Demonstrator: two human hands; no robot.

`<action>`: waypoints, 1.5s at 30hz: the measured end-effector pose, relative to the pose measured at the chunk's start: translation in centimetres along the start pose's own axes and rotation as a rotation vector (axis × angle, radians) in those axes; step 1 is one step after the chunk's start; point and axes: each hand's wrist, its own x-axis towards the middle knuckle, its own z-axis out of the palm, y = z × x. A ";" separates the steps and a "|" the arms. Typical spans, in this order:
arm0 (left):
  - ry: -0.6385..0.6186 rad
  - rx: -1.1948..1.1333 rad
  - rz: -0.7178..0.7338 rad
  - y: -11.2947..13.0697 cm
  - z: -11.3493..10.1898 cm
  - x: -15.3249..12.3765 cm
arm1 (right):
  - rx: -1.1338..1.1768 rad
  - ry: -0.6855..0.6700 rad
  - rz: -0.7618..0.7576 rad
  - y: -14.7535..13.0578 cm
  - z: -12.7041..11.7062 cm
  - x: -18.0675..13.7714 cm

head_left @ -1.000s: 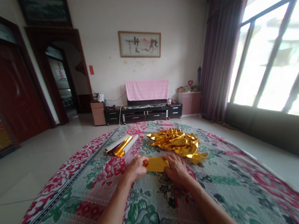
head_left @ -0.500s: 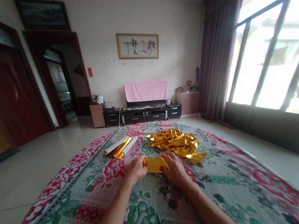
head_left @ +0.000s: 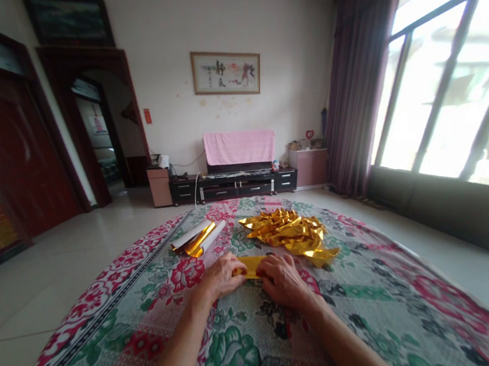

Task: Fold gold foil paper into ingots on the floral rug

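A small piece of gold paper (head_left: 252, 266) lies between my two hands, low over the patterned tablecloth (head_left: 165, 335). My left hand (head_left: 224, 276) pinches its left end between thumb and fingers. At the other end, my right hand (head_left: 281, 274) is closed on the paper with its fingers curled over the edge. Just beyond my right hand sits a heap of shiny folded gold paper pieces (head_left: 288, 231). Past my left hand rest loosely rolled sheets (head_left: 200, 237), gold on one face and white on the other.
The round table carries the flowered cloth. Beyond it stand a black low cabinet (head_left: 234, 191) and a pink cloth (head_left: 240, 146) draped over something on top. A purple curtain (head_left: 355, 86) and large window are at the right, a dark red door (head_left: 11, 140) at the left.
The gold paper now shows as a narrower strip. My right hand's fingers have curled further over it, and my left hand has shifted slightly right.
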 end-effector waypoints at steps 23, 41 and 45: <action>0.079 -0.049 0.027 0.8 0.4 0.4 | -0.022 0.042 -0.008 -0.8 0.0 0.2; 0.148 -0.052 -0.075 0.6 1.2 0.7 | 0.142 0.179 0.205 1.8 0.5 0.6; 0.165 -0.029 -0.052 0.7 1.1 0.6 | 0.130 0.172 0.241 2.0 0.9 0.7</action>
